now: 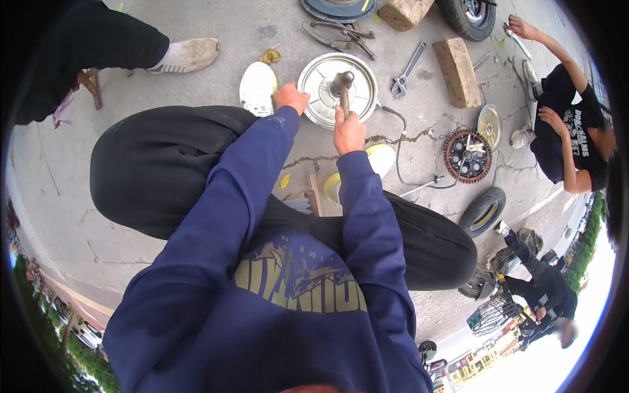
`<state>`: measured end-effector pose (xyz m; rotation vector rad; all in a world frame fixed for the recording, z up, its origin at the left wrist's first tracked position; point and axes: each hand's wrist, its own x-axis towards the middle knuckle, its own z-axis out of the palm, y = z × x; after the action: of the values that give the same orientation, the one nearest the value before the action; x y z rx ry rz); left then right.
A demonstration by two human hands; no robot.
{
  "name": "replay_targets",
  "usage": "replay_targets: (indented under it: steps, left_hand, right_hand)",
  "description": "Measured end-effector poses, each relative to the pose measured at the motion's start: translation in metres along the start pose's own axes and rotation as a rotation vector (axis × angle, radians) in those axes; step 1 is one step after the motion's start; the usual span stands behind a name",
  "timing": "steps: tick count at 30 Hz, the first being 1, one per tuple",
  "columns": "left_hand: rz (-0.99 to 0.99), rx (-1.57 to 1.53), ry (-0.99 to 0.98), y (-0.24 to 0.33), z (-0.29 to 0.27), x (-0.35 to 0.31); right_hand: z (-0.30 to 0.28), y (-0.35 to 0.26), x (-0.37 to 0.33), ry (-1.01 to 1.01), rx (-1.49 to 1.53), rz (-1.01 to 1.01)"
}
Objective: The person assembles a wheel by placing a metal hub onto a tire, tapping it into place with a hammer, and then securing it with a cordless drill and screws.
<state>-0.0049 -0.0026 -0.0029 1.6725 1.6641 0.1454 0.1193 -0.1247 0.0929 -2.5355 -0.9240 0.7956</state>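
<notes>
A round silver wheel hub [320,98] lies flat on the ground between my feet. My right hand [350,133] is wrapped round the wooden handle of a hammer [345,103]. The dark hammer head is over the middle of the hub; whether it touches cannot be told. At the hub's left rim is my left hand [292,99], its fingers curled against the edge and partly hidden. A black cable [402,126] runs out from the hub's right side.
Around the hub lie an adjustable wrench [409,68], a metal puller [341,37], a wooden block [457,73], a copper-wound stator [466,156], a round cover [490,126] and a tyre [483,211]. A co-worker [567,124] sits at the right; another person's shoe [188,55] is at the left.
</notes>
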Motion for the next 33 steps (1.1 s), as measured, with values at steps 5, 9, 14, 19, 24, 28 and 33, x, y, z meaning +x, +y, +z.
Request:
replay_targets:
  steps: [5,9,14,19,24,28,33]
  left_hand:
    - [-0.01,0.092,0.004,0.007,0.003,-0.006]
    - [-0.033,0.095,-0.007,0.005,-0.002,-0.005]
    - [-0.016,0.093,0.001,0.018,-0.004,-0.01]
    - [-0.015,0.007,-0.105,0.003,-0.008,-0.003]
    - [-0.026,0.048,0.03,0.012,0.002,0.0]
    - [-0.008,0.087,0.022,0.0,-0.003,-0.006]
    - [-0.045,0.058,0.018,0.005,0.001,0.003]
  right_hand:
    - [0.01,0.001,-0.017,0.238,0.049,0.031]
    - [-0.001,0.021,0.002,0.039,-0.127,0.034]
    - [-0.004,0.01,-0.029,0.158,0.124,0.149]
    - [-0.007,0.014,-0.01,-0.008,-0.097,0.048]
    - [0.007,0.015,-0.025,0.149,0.055,0.051]
    - [0.002,0.018,-0.006,0.042,-0.064,0.029]
    - [-0.004,-0.003,-0.019,0.208,0.102,-0.001]
